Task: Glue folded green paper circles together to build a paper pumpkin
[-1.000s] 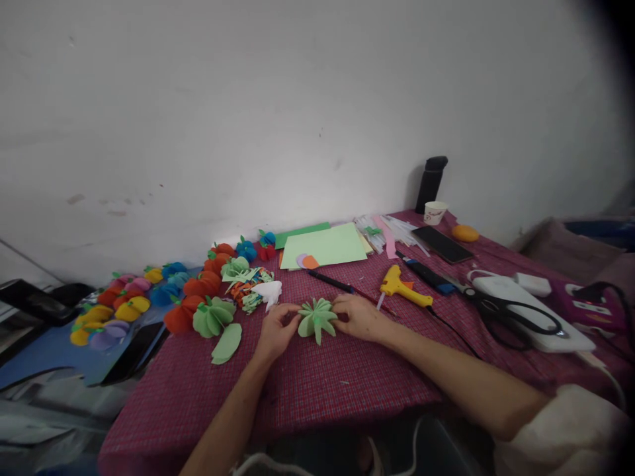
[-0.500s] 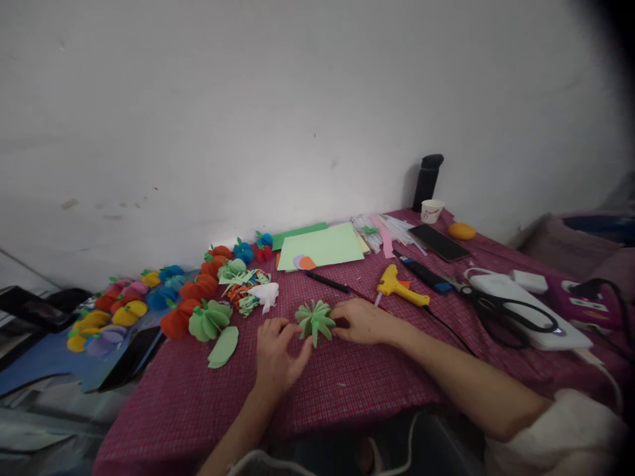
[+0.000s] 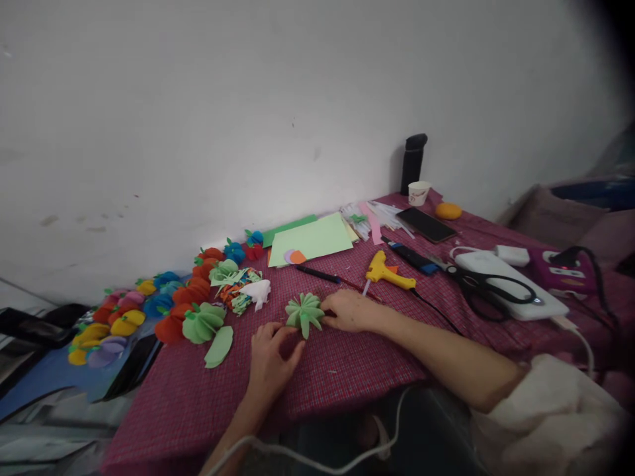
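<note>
At lower centre, the left hand (image 3: 272, 357), loosely spread, and right hand (image 3: 350, 311), grip unclear, flank a green paper pumpkin (image 3: 304, 313); worktop (image 3: 342, 377) stretches to its near edge.

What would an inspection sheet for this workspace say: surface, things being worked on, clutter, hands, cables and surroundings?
Surface: dark red checked tablecloth.
Things being worked on: pale green folded-paper ball, between the hands; similar green paper ball and flat green paper piece to its left.
Clutter: paper scraps, black pen, yellow glue gun; scissors partly over a white device.
Hands: right hand at the ball's edge, grip unclear; left hand spread beside it, contact unclear.
Cables: black cord from the glue gun; white cable looping before the near edge.
Surroundings: pale wall behind; black bottle and paper cup toward the far right.
</note>
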{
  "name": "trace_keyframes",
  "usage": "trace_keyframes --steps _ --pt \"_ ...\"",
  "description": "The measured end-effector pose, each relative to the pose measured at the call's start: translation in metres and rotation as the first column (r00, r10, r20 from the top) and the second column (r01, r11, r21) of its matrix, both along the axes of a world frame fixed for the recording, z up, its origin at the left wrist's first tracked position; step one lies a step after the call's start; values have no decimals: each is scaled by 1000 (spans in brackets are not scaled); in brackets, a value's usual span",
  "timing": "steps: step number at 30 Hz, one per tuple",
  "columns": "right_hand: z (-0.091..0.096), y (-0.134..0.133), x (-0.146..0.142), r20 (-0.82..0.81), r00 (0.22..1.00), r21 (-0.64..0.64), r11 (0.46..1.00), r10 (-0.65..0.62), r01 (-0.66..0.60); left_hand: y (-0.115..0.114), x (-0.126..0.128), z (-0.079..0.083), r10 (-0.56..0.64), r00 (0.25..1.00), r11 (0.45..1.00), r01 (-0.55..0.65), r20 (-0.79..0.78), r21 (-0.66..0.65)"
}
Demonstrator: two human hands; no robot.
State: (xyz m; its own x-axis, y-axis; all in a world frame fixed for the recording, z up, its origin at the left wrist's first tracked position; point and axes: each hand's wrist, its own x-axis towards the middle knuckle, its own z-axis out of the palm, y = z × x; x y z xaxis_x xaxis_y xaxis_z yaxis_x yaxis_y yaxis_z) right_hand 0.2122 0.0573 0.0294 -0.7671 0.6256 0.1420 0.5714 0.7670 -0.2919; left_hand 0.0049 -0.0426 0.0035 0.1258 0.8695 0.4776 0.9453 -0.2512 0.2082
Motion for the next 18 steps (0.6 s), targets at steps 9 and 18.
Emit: trace_keyframes --steps 9,18 --pt "0 -1 0 6 1000 27 1000 -16 16 8 -1 -2 -5 1000 1000 5 6 29" --pt "1 -4 0 -12 1000 31 999 13 -12 9 2 0 97 994 995 -97 41 -9"
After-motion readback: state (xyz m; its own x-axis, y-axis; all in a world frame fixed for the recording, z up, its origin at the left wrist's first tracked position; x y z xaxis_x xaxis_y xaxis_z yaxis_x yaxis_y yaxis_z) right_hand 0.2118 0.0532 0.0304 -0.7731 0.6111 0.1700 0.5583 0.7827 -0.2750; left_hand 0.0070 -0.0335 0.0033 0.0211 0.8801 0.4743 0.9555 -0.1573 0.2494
